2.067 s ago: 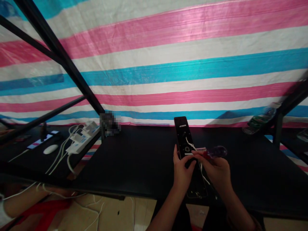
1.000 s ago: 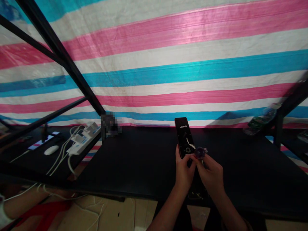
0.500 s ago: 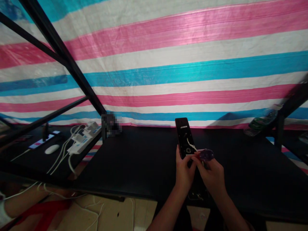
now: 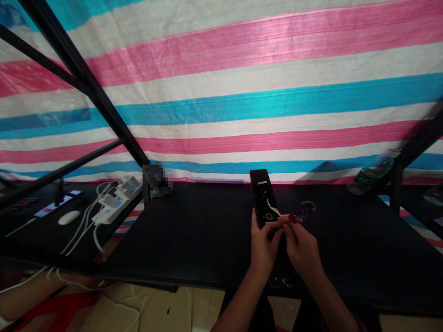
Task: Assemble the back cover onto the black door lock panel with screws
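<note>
A long black panel (image 4: 265,189), which looks like a door-lock housing, lies on the black tabletop, with a white wire (image 4: 273,208) and a round fitting on its face. My left hand (image 4: 263,244) rests over its lower left part, one finger along the edge. Its thumb and forefinger are pinched together; what is between them is hidden. My right hand (image 4: 303,246) grips a screwdriver (image 4: 305,211) near its red collar, the clear bulbous handle pointing right. The screwdriver's front end is hidden at the fingertips, where both hands meet. Small metal parts (image 4: 285,282) lie near the front edge.
A plastic bottle (image 4: 372,173) leans at the back right by the frame post. On the left table are a white power strip (image 4: 116,205) with cables, a mouse (image 4: 69,217) and a phone (image 4: 57,204). Another person's arm (image 4: 38,288) shows at lower left. Striped sheeting hangs behind.
The screwdriver handle has shifted up and right, away from my right palm, and its red collar now shows more. My left hand stays by the panel. The view has shifted slightly.
</note>
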`<control>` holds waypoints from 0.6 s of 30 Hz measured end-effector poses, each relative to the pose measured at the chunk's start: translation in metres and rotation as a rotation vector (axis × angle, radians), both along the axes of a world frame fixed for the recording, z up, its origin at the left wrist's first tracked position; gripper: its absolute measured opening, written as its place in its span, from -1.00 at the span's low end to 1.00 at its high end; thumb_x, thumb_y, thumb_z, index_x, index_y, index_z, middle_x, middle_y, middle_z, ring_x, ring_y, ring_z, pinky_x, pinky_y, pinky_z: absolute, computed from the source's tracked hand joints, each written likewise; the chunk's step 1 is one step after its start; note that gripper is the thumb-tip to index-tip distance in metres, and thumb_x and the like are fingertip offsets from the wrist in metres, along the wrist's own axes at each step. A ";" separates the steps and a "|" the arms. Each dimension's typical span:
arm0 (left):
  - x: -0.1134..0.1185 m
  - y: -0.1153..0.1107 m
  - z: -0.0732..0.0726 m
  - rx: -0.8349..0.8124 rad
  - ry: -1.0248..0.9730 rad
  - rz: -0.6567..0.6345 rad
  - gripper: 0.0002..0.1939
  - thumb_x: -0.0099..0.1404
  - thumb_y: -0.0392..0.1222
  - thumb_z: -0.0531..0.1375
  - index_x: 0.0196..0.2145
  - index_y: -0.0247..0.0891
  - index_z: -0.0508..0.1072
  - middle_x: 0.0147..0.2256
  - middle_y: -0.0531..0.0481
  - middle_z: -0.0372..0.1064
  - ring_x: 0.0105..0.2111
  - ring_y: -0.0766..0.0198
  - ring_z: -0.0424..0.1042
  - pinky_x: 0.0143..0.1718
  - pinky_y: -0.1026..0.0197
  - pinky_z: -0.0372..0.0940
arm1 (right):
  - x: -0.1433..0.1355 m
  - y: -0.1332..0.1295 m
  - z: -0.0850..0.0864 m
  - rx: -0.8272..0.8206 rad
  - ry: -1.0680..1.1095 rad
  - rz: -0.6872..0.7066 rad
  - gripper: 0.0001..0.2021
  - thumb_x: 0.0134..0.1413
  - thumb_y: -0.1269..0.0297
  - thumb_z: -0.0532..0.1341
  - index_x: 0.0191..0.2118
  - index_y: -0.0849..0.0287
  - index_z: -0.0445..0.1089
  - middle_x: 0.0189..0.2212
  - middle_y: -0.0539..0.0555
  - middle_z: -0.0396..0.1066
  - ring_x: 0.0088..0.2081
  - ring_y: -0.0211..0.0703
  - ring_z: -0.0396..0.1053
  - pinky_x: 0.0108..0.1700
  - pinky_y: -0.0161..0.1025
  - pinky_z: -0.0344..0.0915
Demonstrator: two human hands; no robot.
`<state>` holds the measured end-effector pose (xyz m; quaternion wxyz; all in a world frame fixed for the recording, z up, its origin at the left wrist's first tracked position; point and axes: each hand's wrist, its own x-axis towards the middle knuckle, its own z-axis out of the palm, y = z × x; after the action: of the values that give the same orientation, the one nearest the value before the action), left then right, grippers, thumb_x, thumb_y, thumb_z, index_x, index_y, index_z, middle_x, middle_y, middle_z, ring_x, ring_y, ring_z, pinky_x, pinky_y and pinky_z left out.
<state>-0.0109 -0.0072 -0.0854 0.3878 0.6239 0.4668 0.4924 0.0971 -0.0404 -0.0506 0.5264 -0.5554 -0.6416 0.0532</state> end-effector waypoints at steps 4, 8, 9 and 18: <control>0.000 0.001 -0.001 0.020 0.006 0.004 -0.88 0.27 -0.23 0.33 -0.23 -0.17 0.66 0.44 -0.17 -0.10 0.42 -0.11 0.02 0.38 -0.16 0.03 | -0.001 -0.001 -0.004 0.031 0.004 -0.019 -0.77 0.37 0.30 0.04 -0.08 0.12 0.45 -0.20 0.16 0.61 -0.16 -0.04 0.60 -0.13 -0.20 0.52; -0.002 0.001 -0.005 -0.005 0.021 -0.014 -0.88 0.26 -0.29 0.32 -0.24 -0.18 0.65 0.46 -0.17 -0.13 0.41 -0.10 0.07 0.35 -0.12 0.08 | 0.001 -0.004 -0.008 0.028 0.056 -0.061 -0.78 0.38 0.27 0.04 -0.12 0.12 0.44 -0.25 0.14 0.59 -0.22 -0.08 0.59 -0.16 -0.22 0.50; -0.002 0.001 -0.005 -0.017 0.026 -0.018 -0.88 0.26 -0.30 0.31 -0.25 -0.19 0.64 0.46 -0.18 -0.14 0.40 -0.10 0.08 0.34 -0.12 0.10 | 0.002 -0.004 -0.008 0.027 0.078 -0.077 -0.78 0.39 0.26 0.03 -0.12 0.11 0.43 -0.26 0.13 0.59 -0.24 -0.09 0.58 -0.19 -0.23 0.50; -0.001 0.002 0.012 -0.092 0.109 -0.015 -0.89 0.27 -0.36 0.24 -0.31 -0.26 0.58 0.48 -0.26 -0.26 0.39 -0.15 0.09 0.32 -0.09 0.11 | 0.007 -0.008 0.006 0.014 0.207 -0.097 -0.80 0.37 0.23 0.08 -0.20 0.09 0.45 -0.30 0.08 0.59 -0.31 -0.16 0.55 -0.24 -0.28 0.47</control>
<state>-0.0116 -0.0053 -0.0736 0.3937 0.6349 0.5046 0.4327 0.1045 -0.0486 -0.0450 0.5958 -0.5736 -0.5565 0.0800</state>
